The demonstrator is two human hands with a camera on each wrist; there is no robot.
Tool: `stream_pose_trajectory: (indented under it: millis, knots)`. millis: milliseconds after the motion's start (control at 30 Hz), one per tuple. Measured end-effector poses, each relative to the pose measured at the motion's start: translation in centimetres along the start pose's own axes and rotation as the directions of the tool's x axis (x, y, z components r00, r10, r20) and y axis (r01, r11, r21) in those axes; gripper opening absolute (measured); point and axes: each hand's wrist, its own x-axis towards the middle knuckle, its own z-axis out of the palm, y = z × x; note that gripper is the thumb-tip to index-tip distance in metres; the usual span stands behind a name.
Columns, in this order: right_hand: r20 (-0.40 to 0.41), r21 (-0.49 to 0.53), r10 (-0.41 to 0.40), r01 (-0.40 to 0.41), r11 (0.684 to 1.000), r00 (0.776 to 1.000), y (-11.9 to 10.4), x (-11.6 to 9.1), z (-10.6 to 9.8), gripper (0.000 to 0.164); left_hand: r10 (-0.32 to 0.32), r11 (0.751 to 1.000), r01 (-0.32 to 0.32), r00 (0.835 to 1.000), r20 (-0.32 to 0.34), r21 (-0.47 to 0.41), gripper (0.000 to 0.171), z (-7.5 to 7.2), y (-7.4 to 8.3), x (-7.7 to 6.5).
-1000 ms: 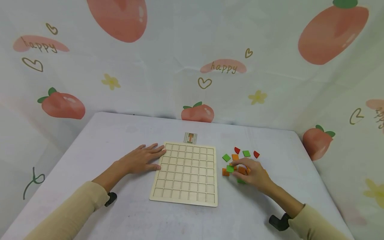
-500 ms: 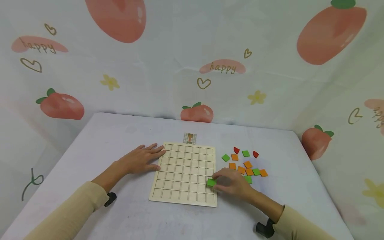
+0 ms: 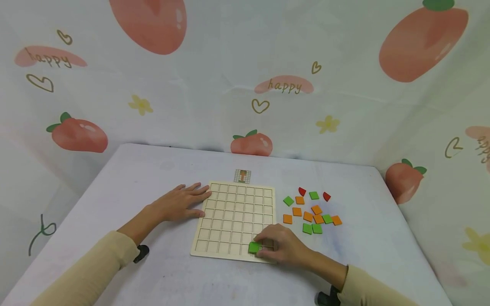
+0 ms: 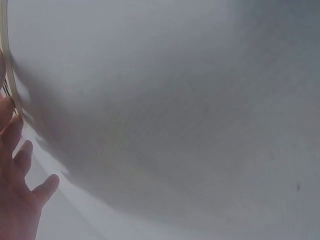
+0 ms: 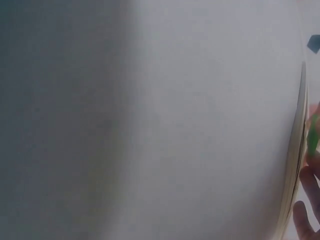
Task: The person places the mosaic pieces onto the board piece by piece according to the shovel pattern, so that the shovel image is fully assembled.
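Note:
A pale wooden grid board (image 3: 226, 224) lies in the middle of the table. My right hand (image 3: 284, 246) pinches a green square tile (image 3: 254, 247) between thumb and finger, over the board's bottom row right of its middle. In the right wrist view that green tile (image 5: 313, 134) shows at the far right edge, beside the board's side. My left hand (image 3: 180, 204) lies with fingers spread, fingertips and thumb at the board's left edge. At the lower left of the left wrist view, part of the left hand (image 4: 20, 185) appears with its fingers extended.
Right of the board lie loose tiles: several orange squares such as the orange tile (image 3: 297, 211), several green squares such as the green tile (image 3: 314, 195), and two red wedges, one a red piece (image 3: 326, 196). A small pattern card (image 3: 243, 176) lies behind the board.
My right hand has carried the green tile from the loose tiles leftward and toward me, onto the board's near rows. The left hand has stayed at the board's left edge.

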Motion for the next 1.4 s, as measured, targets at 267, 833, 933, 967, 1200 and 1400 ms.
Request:
stream_pose_trajectory:
  millis: [267, 833, 933, 967, 1200, 1400]
  knots:
    - [0.031, -0.005, -0.021, 0.021, 1.0, 0.999, -0.8, 0.9, 0.6, 0.029, -0.003, 1.0, 0.003, 1.0, 0.002, -0.004, 0.074, 0.1, -0.1, 0.0]
    - [0.125, -0.128, 0.061, -0.044, 0.991, 0.99, -1.6, 1.9, 0.6, 0.034, -0.004, 1.0, 0.004, 1.0, 0.004, 0.0, 0.073, -0.1, 0.0, 0.1]
    - [0.138, -0.121, 0.074, -0.058, 0.991, 0.988, -1.7, 2.0, 0.6, 0.035, -0.003, 1.0, 0.003, 1.0, 0.005, -0.001, 0.073, -0.1, 0.0, 0.1]
    - [0.143, -0.12, 0.08, -0.063, 0.991, 0.986, -1.7, 2.0, 0.6, 0.035, -0.003, 1.0, 0.003, 1.0, 0.005, -0.001, 0.074, -0.1, 0.0, 0.1]
    - [0.173, -0.12, 0.105, -0.085, 0.989, 0.979, -1.6, 2.3, 0.5, 0.035, -0.007, 1.0, 0.007, 1.0, 0.009, -0.006, 0.074, -0.1, 0.1, 0.1]
    - [0.19, -0.11, 0.118, -0.098, 0.989, 0.975, -1.7, 2.3, 0.4, 0.035, 0.0, 1.0, 0.0, 1.0, 0.004, -0.009, 0.073, -0.2, 0.3, 0.1]
